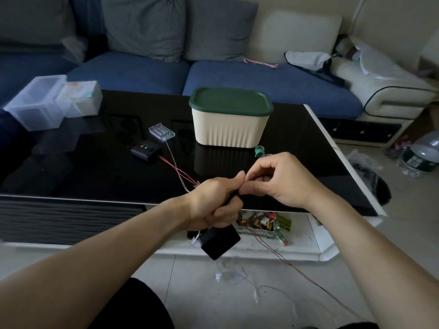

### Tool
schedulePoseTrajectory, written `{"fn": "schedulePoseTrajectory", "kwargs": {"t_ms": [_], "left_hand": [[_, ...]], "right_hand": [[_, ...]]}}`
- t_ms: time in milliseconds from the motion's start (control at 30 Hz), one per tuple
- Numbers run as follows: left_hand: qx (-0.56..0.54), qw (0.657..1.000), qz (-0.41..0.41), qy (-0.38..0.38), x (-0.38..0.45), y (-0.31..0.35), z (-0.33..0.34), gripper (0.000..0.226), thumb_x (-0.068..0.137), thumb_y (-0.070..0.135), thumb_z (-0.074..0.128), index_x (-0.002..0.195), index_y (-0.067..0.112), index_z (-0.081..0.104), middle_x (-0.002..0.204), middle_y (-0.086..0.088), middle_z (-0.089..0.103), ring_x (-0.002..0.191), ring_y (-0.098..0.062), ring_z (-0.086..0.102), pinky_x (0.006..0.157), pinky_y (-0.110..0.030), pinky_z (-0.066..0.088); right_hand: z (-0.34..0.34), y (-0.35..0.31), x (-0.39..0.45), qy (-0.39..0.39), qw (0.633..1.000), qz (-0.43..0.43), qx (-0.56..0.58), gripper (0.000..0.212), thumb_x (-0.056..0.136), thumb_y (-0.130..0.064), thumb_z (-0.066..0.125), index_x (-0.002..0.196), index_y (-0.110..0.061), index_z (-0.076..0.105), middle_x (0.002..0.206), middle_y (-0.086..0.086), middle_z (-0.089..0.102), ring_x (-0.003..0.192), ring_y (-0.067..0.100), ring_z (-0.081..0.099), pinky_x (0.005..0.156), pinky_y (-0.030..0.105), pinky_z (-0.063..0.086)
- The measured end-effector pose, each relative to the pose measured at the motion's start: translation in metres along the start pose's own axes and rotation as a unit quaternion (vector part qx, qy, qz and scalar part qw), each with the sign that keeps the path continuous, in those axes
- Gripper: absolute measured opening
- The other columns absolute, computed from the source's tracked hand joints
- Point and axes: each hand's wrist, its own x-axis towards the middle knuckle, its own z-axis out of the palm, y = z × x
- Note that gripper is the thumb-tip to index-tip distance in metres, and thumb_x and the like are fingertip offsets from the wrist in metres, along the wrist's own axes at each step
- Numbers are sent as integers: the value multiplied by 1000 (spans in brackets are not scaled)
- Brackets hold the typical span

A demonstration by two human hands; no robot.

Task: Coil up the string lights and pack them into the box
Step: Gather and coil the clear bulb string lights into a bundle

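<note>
Left hand (pixel 213 205) grips a black block (pixel 219 241) — right hand (pixel 278 179) pinches wire (fingertips touching) above it.

the black battery pack (pixel 219 242) is half hidden by the left hand (pixel 215 203); copper wire (pixel 308 279) leaves the bottom edge.

Blue sofa (pixel 261 84), pale tiled floor (pixel 213 293)

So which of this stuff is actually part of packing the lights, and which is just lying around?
Part of the job:
- copper wire
- black battery box in the left hand
- right hand
- cream box, green lid

Just lying about:
- clear bins
- snack wrappers
- sofa
</note>
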Motion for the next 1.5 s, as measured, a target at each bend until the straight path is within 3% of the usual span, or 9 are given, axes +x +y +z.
{"fn": "schedulePoseTrajectory", "kwargs": {"t_ms": [200,433,567,733,933,1067,1167,1367,1500], "left_hand": [[-5,1000,-4,5,-1,1,-1,74,88,63,40,108,-7,51,33,1,26,30,-10,18,39,-24,10],[-57,996,10,62,2,5,2,59,104,46,32,84,1,65,35,3,23,29,-9,16,41,-24,7],[-80,992,21,91,3,5,4,59,103,41,38,53,12,49,34,2,22,29,-10,16,40,-21,7],[-105,992,16,68,-1,8,2,44,102,38,37,64,17,42,45,5,20,39,-10,11,42,-24,10],[-77,994,23,67,-3,7,3,42,104,38,34,68,19,41,53,5,15,48,-12,7,46,-25,10],[-67,996,-13,49,-4,3,-1,42,104,39,34,69,18,42,50,6,18,41,-8,14,40,-22,12],[-82,996,-17,44,-6,4,-2,40,104,38,33,70,18,42,49,7,19,39,-7,14,39,-22,11],[-160,985,38,56,-6,7,-7,38,103,37,33,74,16,45,49,7,19,40,-8,13,40,-23,12],[-219,973,78,0,-11,14,-13,47,95,49,37,98,6,55,57,3,29,43,-10,16,43,-24,17]], "right_hand": [[-5,0,-4,-143,988,57,-11,18,98,-34,59,102,-26,75,82,-17,72,74,-1,62,73,18,49],[-2,4,-4,-6,999,40,28,27,77,-46,71,83,-20,79,79,-3,77,76,10,71,72,22,54],[-1,3,-1,-17,999,35,13,21,88,-35,72,82,-15,75,74,-5,74,69,7,68,67,19,51],[4,5,-2,-22,998,44,29,18,96,-28,64,83,-16,69,59,-14,66,50,-5,56,53,8,39],[2,7,-1,17,1000,14,11,25,85,-43,69,87,-18,76,74,-2,72,67,10,66,63,22,50],[-5,13,-2,37,999,21,-32,16,82,-36,79,81,-20,78,59,-10,65,54,0,54,55,15,42],[-7,18,-2,39,998,30,-33,20,81,-43,76,80,-23,77,69,-8,71,63,2,62,60,15,47],[-9,28,-4,-28,990,115,-72,37,92,-56,57,85,-25,76,64,-6,65,57,-1,58,64,23,45],[-14,29,-8,-49,979,171,-102,39,97,-53,53,82,-27,78,61,-6,62,58,1,58,66,22,41]]}}
